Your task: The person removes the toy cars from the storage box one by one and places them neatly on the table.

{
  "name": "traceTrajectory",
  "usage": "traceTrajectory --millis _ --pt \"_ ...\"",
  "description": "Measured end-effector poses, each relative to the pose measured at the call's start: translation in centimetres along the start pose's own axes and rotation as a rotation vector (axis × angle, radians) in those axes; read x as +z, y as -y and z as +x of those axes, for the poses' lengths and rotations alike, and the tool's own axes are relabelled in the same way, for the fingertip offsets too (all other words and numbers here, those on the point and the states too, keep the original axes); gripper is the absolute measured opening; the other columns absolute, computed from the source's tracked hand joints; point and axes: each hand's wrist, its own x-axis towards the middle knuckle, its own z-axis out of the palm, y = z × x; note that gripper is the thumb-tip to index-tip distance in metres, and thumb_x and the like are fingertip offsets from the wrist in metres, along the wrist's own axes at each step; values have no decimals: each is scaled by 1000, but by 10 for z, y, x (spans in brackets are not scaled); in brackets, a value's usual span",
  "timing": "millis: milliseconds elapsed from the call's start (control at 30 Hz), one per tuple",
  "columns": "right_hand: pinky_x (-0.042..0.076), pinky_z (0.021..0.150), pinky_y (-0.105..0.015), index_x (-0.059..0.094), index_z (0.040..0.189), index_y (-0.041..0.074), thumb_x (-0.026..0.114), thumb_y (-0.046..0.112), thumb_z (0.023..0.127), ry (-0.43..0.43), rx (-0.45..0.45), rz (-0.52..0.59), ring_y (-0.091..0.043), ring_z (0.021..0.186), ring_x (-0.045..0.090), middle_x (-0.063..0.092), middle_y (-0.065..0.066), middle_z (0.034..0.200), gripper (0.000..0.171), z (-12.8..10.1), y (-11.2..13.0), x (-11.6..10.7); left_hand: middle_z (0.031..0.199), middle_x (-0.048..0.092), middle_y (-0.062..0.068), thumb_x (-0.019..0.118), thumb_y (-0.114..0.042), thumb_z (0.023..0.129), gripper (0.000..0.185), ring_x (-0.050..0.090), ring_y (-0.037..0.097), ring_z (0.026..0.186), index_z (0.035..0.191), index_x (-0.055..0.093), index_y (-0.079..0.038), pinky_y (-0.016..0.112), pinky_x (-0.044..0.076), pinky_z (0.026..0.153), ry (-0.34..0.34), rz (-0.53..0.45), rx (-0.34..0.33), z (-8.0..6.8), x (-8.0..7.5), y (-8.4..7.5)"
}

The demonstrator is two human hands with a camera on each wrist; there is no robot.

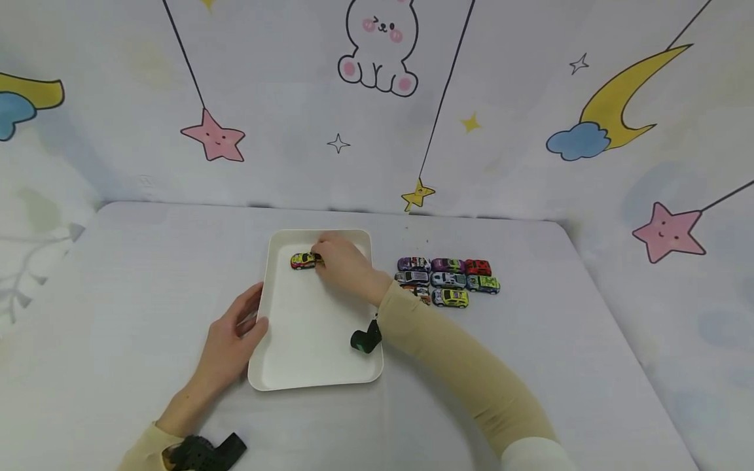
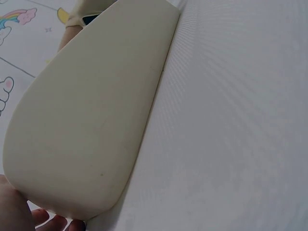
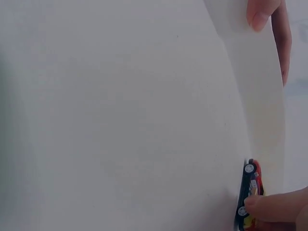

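Note:
A white rectangular tray (image 1: 312,327) lies on the table, its long sides running away from me. My left hand (image 1: 232,337) holds its left rim; in the right wrist view the thumb (image 3: 260,18) is over the inner wall and a finger is outside. Inside the tray's far end, my right hand (image 1: 347,265) pinches the rear part of a yellow-and-red toy car (image 1: 302,261). The right wrist view shows this toy car (image 3: 253,180) close to the tray wall, thumb against its side. The tray's outer wall (image 2: 91,110) fills much of the left wrist view.
Right of the tray, several toy cars stand in close rows, among them a red car (image 1: 478,267), a purple car (image 1: 448,265) and a yellow car (image 1: 450,299). My right forearm partly covers the nearest left one. A printed cloth backdrop (image 1: 294,98) rises behind the table.

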Motion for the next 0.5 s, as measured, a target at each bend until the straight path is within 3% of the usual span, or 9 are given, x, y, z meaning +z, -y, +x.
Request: traceTrajectory --millis 200,500 --pt "52 87 -31 74 104 5 68 6 90 -5 -8 -29 -20 94 62 66 -7 103 15 -2 3 -2 147 52 20 58 -2 97 57 56 38 128 151 42 -9 2 41 93 -3 12 6 0 0 -1" --pt "54 87 -29 75 105 6 71 9 90 42 -1 -83 -19 96 65 69 -6 105 15 -8 7 -4 146 53 20 57 -1 97 56 57 35 127 150 43 -7 3 43 93 -6 -6 9 0 0 0"
